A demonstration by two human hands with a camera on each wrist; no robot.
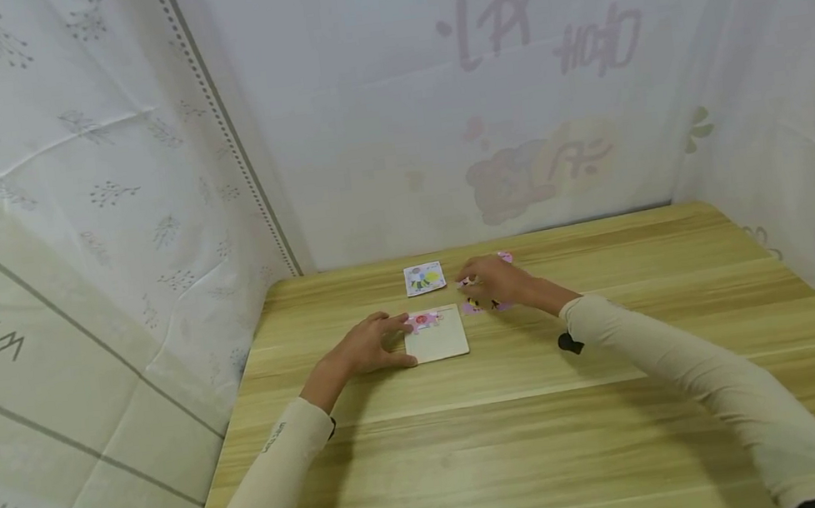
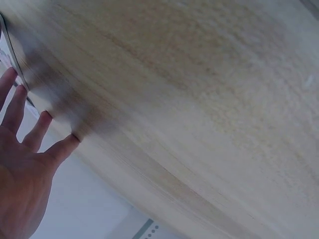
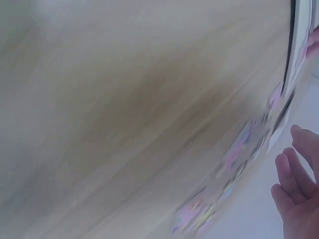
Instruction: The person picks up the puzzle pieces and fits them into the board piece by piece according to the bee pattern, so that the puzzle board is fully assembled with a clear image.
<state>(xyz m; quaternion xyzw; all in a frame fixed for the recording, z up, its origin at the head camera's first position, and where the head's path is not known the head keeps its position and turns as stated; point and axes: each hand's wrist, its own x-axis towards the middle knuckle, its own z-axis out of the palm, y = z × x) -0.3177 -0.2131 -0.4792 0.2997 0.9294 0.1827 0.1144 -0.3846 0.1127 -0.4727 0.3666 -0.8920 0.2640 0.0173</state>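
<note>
A square white puzzle board (image 1: 438,341) lies on the table with pink patterned puzzle pieces (image 1: 425,320) along its upper left. My left hand (image 1: 368,344) rests at the board's left side, fingers spread, fingertips over the pink pieces and thumb at the lower corner. To the right, my right hand (image 1: 498,279) reaches over loose puzzle pieces (image 1: 474,306) with black, yellow and pink print. Its fingertips are close by a piece (image 1: 466,282) that the hand partly covers. In the right wrist view, thumb and fingers (image 3: 293,172) stand apart with nothing seen between them.
A picture card (image 1: 425,279) with a striped bee lies behind the board. Another pink piece (image 1: 504,257) shows beyond the right hand. The wooden table (image 1: 475,447) ends at a printed cloth (image 1: 377,123) at the back, with cloth at both sides.
</note>
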